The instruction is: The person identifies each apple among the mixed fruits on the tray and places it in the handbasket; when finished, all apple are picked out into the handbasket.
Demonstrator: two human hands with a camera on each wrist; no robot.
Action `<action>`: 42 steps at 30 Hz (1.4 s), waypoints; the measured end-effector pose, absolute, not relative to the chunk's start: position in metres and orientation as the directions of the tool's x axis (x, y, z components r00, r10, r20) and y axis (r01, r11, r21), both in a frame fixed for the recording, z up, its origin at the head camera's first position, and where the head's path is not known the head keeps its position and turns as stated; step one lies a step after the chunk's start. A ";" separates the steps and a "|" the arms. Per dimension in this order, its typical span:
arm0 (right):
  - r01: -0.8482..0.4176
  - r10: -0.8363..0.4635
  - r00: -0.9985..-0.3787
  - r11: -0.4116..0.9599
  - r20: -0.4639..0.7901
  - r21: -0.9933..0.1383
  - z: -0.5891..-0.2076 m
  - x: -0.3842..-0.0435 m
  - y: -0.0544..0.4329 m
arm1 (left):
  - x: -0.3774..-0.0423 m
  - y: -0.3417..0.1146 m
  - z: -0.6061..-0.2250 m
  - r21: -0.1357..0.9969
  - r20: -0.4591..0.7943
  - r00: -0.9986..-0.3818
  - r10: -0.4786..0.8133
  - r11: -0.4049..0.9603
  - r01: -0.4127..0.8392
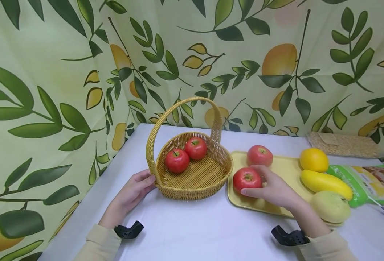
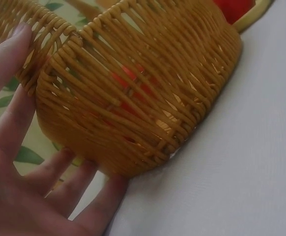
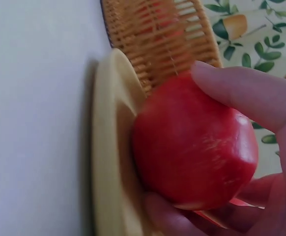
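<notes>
My left hand [image 1: 134, 192] holds the wicker basket [image 1: 192, 194] at its left side, with the thumb by the foot of the arched handle. In the left wrist view the fingers [image 2: 67, 189] rest against the woven wall [image 2: 128, 98]. Two red apples [image 1: 177, 160] lie inside the basket, toward its left and back. On the right, my right hand [image 1: 275, 186] grips another red apple [image 1: 246, 180] over the left end of the yellow tray [image 1: 288, 170]. From the right wrist, thumb and fingers are seen around this apple [image 3: 194, 142], close by the tray's rim [image 3: 106, 147].
Behind the held apple, a paler red apple [image 1: 260, 156] sits on the tray. An orange [image 1: 314, 160], a yellow elongated fruit [image 1: 326, 184] and a pale green pear [image 1: 331, 206] are at its right end. Beyond lie a green printed bag [image 1: 371, 183] and a brown package [image 1: 343, 144].
</notes>
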State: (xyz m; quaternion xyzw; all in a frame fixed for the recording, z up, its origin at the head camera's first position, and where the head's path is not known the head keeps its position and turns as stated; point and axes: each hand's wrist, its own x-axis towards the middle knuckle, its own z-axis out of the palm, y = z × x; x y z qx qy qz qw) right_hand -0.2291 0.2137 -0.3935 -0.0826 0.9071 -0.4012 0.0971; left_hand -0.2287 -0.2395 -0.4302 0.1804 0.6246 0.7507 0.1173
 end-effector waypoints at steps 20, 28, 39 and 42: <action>0.040 -0.160 -0.973 0.591 -0.165 -0.806 -0.381 -0.225 0.200 | -0.225 -0.244 -0.430 0.974 0.147 -0.908 0.393 -0.215 0.065; 0.036 -0.198 -0.968 0.495 -0.153 -0.868 -0.364 -0.224 0.207 | -0.224 -0.245 -0.429 0.976 0.150 -0.904 0.400 -0.204 0.072; -0.010 -0.215 -0.971 0.490 -0.109 -0.871 -0.344 -0.225 0.189 | -0.227 -0.240 -0.429 0.975 0.153 -0.898 0.413 -0.209 0.070; -0.048 -0.236 -0.969 0.482 -0.077 -0.875 -0.339 -0.228 0.184 | -0.227 -0.238 -0.429 0.977 0.148 -0.898 0.414 -0.204 0.067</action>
